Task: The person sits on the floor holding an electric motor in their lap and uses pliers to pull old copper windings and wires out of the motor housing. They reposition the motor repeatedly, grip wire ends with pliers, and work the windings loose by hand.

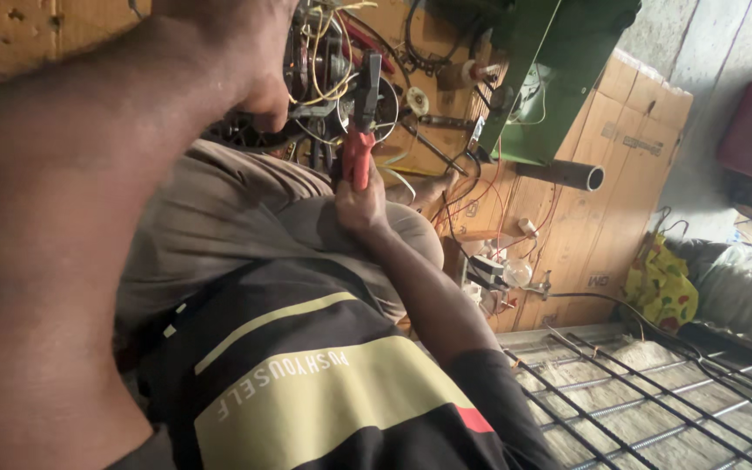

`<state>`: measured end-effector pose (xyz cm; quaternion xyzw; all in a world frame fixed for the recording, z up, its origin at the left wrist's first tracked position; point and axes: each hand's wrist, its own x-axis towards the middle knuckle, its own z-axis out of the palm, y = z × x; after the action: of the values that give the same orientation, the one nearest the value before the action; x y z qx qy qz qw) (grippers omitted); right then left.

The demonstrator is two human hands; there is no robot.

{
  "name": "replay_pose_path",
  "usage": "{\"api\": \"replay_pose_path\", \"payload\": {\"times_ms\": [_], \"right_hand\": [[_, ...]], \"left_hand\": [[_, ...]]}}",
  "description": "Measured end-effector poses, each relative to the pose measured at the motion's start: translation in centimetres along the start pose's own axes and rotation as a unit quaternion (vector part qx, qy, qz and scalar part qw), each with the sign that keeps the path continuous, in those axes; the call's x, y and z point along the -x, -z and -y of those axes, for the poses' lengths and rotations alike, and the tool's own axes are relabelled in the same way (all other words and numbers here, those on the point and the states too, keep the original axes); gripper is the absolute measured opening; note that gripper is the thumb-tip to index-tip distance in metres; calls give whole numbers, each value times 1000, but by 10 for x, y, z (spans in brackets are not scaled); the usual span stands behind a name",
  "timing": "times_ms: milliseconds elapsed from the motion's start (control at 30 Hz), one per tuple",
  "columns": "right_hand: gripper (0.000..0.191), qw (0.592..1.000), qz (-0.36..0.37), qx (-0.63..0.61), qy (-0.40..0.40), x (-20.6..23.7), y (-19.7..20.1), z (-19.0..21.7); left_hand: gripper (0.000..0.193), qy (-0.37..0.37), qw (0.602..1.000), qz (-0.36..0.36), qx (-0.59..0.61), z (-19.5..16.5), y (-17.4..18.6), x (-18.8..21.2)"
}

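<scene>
Against the tangle of wires (328, 61) of the dismantled unit, the right hand (360, 202) is clamped on the red handles of the pliers (361, 130), whose dark jaws point up into the wiring. Left of the pliers, the left hand (250, 52) is curled closed at the unit's edge; what it grips cannot be told. Right of the unit stand a green panel (559, 61) and a grey pipe (567, 174), leaving little free room.

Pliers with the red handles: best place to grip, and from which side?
Grip the pliers by the red handles, coming from the handle end, away from the wires. The dark jaws point into the wiring, so only the handles are free. One hand grips them there now; which hand it is cannot be told.
</scene>
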<state>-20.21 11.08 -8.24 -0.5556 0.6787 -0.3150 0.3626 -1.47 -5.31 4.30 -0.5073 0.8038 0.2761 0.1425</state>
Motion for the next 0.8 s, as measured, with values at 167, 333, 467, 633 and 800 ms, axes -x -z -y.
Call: {"api": "replay_pose_path", "payload": {"times_ms": [167,333,467,633,800], "right_hand": [[56,999,28,29,-25,6,15,22],[26,990,41,-10,-137,9,19,34],[24,983,57,71,-156,21,23,29],[29,963,78,111,-232,35,35,16],[33,908,128,218,-333,42,56,26]], "left_hand": [[78,22,1000,16,-9,-3,-9,-1],[73,58,998,28,10,-13,-10,1],[68,52,999,0,-3,-15,-17,8],[71,43,997,-61,-21,-19,-30,4],[75,35,995,-92,-29,-19,-39,1]]}}
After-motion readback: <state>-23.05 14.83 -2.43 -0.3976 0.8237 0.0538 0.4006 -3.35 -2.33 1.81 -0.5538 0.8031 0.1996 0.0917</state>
